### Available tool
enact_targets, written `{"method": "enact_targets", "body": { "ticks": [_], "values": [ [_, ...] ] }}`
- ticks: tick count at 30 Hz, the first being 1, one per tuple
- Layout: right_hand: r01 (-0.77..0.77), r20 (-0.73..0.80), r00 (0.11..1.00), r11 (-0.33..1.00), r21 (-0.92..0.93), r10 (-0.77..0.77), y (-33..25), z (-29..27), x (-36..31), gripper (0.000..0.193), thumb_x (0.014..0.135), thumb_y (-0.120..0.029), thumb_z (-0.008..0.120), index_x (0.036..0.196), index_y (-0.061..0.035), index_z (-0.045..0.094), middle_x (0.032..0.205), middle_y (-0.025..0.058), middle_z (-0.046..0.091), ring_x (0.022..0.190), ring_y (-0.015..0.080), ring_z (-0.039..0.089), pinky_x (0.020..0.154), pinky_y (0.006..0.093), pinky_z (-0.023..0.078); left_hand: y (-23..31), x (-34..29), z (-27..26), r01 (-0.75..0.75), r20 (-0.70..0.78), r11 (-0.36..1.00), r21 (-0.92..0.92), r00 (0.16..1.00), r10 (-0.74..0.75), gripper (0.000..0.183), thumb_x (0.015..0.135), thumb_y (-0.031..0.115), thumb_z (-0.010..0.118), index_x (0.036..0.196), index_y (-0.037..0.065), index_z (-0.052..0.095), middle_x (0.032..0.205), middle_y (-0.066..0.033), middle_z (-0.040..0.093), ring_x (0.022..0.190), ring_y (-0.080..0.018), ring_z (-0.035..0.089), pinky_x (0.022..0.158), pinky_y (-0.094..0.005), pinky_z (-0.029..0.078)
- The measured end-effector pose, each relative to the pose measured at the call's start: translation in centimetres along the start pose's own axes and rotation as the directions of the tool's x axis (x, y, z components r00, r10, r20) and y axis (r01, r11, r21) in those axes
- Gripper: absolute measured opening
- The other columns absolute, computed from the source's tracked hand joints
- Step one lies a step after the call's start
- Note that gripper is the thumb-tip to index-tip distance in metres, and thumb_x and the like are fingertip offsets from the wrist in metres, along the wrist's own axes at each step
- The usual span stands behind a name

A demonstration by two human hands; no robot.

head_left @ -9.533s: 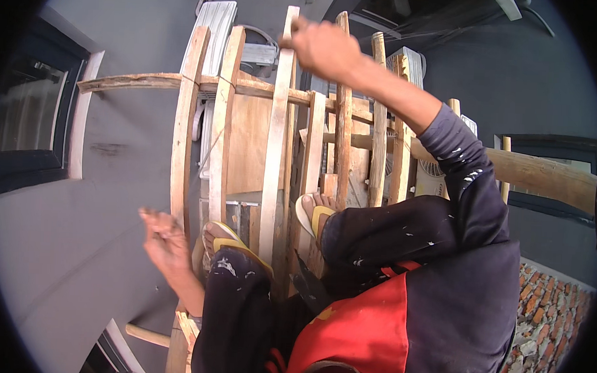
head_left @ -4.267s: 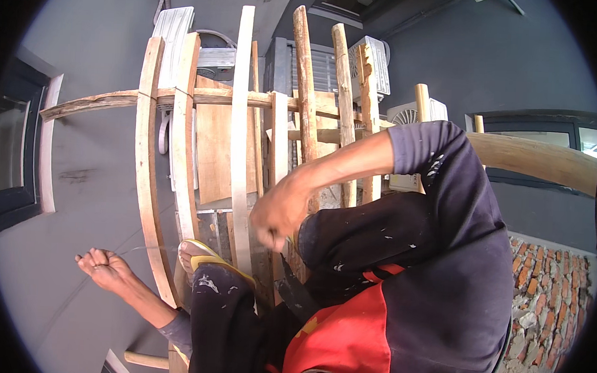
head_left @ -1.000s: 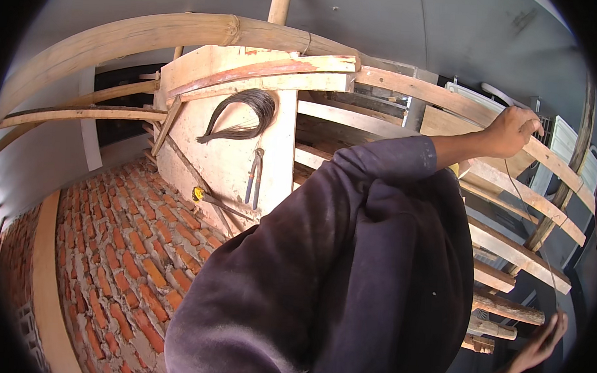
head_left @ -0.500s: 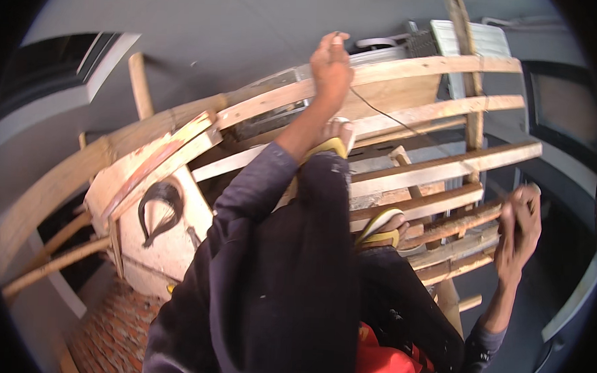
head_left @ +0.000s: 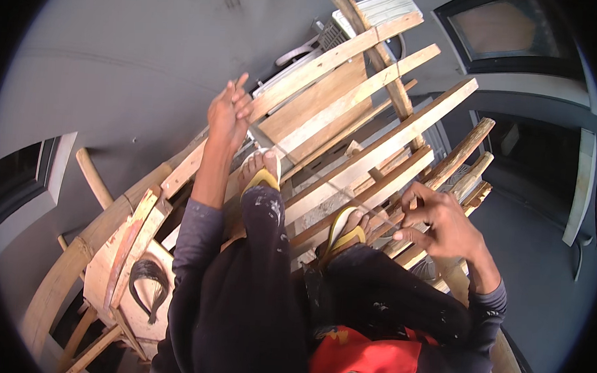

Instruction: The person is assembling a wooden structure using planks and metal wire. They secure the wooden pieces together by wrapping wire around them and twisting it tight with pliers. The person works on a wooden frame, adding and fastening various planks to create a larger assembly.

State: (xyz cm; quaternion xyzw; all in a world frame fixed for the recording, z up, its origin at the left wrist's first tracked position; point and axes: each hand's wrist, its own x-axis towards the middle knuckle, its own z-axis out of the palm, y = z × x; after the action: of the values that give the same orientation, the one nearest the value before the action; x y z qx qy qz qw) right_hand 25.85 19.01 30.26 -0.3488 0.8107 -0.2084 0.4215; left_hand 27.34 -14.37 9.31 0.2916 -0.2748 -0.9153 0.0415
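Note:
A thin dark strand, a cord or wire (head_left: 342, 187), runs slantwise over the wooden slats between my two hands. My left hand (head_left: 232, 113) is raised at the far left beside the grey wall, fingers curled closed at the strand's upper end. Lower and to the right, my right hand (head_left: 440, 223) pinches thumb and fingers together at its other end. Beneath lie several pale wooden beams (head_left: 386, 150), set side by side. My feet, in yellow and white flip-flops (head_left: 266, 175), rest on the timber between my hands.
A dark looped strap or coil (head_left: 149, 283) lies on a plywood board (head_left: 118, 272) at the left. A bamboo pole (head_left: 75, 263) runs along the wall. An upright pole (head_left: 384, 63) crosses the slats' far end. Dark-framed windows (head_left: 518, 29) stand at the right; the floor shows well below.
My view has turned, so the slats now slant up to the right. My right hand has come inward over the slats and its fingers have closed into a pinch.

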Motion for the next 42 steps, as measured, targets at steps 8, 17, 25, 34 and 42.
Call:
{"method": "enact_targets", "body": {
  "ticks": [8,17,25,34,42],
  "values": [
    [-0.018,-0.522,0.784,0.828,-0.560,-0.336,-0.1,-1.9,-1.0,0.021,0.069,-0.004,0.066,0.090,-0.0103,0.066,0.089,0.0069,0.054,0.051,0.0119,0.051,0.040,0.0281,0.040,-0.1,-1.0,-0.5,0.137,-0.018,0.947,-0.290,0.989,-0.148,0.023,0.098,0.008,0.034,0.119,-0.001,0.039,0.066,0.0018,0.038,0.052,-0.0073,0.033,0.049,-0.0197,0.034],
    [-0.540,-0.372,0.839,0.520,-0.662,0.397,7.6,1.6,0.9,0.027,0.069,0.005,0.053,0.090,-0.0068,0.064,0.090,0.0112,0.062,0.064,0.0269,0.063,0.053,0.0363,0.052,-3.6,-2.1,2.6,-0.034,-0.175,0.994,-0.105,0.984,0.015,0.014,0.099,0.011,0.033,0.110,0.011,0.043,0.067,0.0027,0.037,0.050,-0.0057,0.027,0.045,-0.0199,0.026],
    [0.187,0.153,0.958,0.934,0.304,-0.242,-1.3,-1.8,0.5,0.023,0.068,0.003,0.066,0.088,-0.0079,0.069,0.104,0.0080,0.054,0.090,0.0211,0.058,0.070,0.0318,0.047,-5.1,-1.0,3.1,-0.134,-0.169,0.967,0.217,0.970,0.173,0.022,0.101,0.020,0.034,0.117,0.007,0.041,0.068,0.0028,0.035,0.050,-0.0045,0.026,0.043,-0.0205,0.023],
    [-0.502,-0.728,0.684,0.753,-0.426,0.044,5.8,-3.0,1.4,0.025,0.075,0.008,0.054,0.095,-0.0020,0.063,0.088,0.0149,0.056,0.067,0.0286,0.061,0.058,0.0375,0.051,-5.3,-3.7,4.3,0.113,0.016,0.984,-0.136,0.994,-0.112,0.022,0.100,0.024,0.038,0.113,0.007,0.044,0.065,0.0040,0.035,0.051,-0.0044,0.030,0.044,-0.0198,0.027],
    [0.055,0.316,0.946,0.997,0.052,-0.069,1.5,2.6,0.6,0.011,0.072,-0.005,0.065,0.083,-0.0052,0.065,0.095,0.0123,0.056,0.072,0.0241,0.059,0.062,0.0364,0.047,-2.8,-0.2,6.1,-0.165,-0.067,0.981,0.103,0.983,0.172,0.019,0.100,0.025,0.037,0.109,0.009,0.044,0.064,0.0033,0.032,0.049,-0.0052,0.023,0.042,-0.0210,0.020]
  ]
}}
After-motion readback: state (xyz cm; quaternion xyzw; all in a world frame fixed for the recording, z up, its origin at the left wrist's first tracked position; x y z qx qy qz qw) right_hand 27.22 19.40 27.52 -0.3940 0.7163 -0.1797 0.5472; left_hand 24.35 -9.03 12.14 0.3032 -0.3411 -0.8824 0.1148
